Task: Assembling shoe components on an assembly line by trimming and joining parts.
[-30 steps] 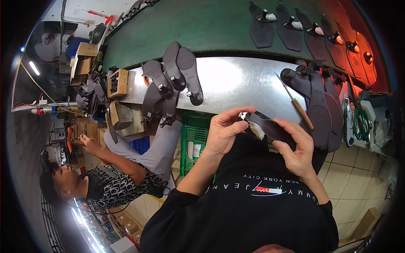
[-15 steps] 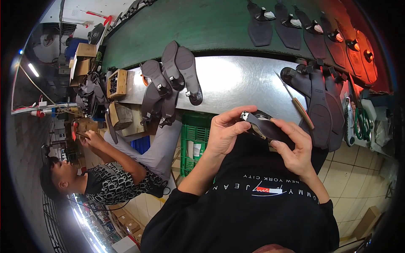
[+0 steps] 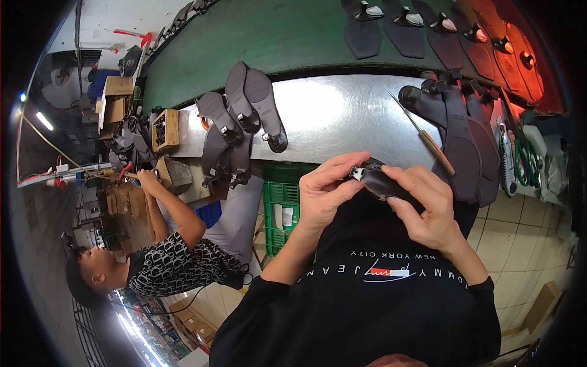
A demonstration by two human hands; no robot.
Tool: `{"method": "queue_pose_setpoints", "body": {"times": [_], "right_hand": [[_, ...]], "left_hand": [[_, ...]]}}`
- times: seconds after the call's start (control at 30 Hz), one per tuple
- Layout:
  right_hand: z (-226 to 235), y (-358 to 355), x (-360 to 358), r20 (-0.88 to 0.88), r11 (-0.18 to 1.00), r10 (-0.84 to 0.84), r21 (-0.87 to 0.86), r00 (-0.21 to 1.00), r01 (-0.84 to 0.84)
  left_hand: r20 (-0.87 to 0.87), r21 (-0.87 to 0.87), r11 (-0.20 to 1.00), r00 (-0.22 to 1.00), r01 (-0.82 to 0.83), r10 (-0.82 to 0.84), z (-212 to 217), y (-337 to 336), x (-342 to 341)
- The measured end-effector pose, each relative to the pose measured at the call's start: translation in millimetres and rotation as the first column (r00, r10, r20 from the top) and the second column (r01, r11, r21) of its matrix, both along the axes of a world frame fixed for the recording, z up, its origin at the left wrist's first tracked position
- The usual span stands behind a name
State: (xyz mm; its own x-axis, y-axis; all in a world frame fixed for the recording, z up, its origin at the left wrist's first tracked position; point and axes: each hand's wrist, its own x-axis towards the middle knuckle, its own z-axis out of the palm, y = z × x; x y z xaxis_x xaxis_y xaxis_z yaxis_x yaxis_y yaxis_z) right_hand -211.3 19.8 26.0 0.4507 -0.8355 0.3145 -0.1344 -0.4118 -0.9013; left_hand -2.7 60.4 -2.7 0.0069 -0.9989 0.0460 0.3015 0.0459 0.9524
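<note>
My left hand (image 3: 327, 192) and my right hand (image 3: 425, 205) together hold a dark shoe sole (image 3: 382, 181) in front of my chest, just below the edge of a steel workbench (image 3: 342, 110). The left fingers pinch its end, where a small metal piece shows. My right fingers lie along its upper side. On the bench, a thin tool with a wooden handle (image 3: 428, 139) lies close above my right hand.
Dark heeled soles (image 3: 244, 119) are piled at the bench's left, flat soles (image 3: 458, 128) at its right. More soles (image 3: 428, 21) ride a green belt (image 3: 275, 37) behind. A green crate (image 3: 282, 208) stands under the bench. A seated co-worker (image 3: 165, 244) works at left.
I have turned the sole in my hands and brought it lower and closer to my chest. The co-worker's arm has shifted at the left bench.
</note>
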Motion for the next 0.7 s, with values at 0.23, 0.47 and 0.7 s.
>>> {"method": "queue_pose_setpoints", "body": {"times": [0.23, 0.47, 0.7], "right_hand": [[6, 0, -4, -0.168, 0.983, 0.0, -0.183, 0.986, -0.031], [7, 0, -6, -0.222, 0.972, 0.017, -0.224, 0.975, -0.068], [1, -1, -3, -0.251, 0.974, 0.035, -0.209, 0.967, -0.09]], "left_hand": [[-0.018, -0.067, 0.993, 0.995, 0.098, -0.099, -8, -1, 4], [0.264, -0.103, 0.985, 0.959, 0.139, -0.108, 6, -1, 4], [0.319, -0.125, 0.988, 0.947, 0.091, -0.047, 9, 3, -9]]}}
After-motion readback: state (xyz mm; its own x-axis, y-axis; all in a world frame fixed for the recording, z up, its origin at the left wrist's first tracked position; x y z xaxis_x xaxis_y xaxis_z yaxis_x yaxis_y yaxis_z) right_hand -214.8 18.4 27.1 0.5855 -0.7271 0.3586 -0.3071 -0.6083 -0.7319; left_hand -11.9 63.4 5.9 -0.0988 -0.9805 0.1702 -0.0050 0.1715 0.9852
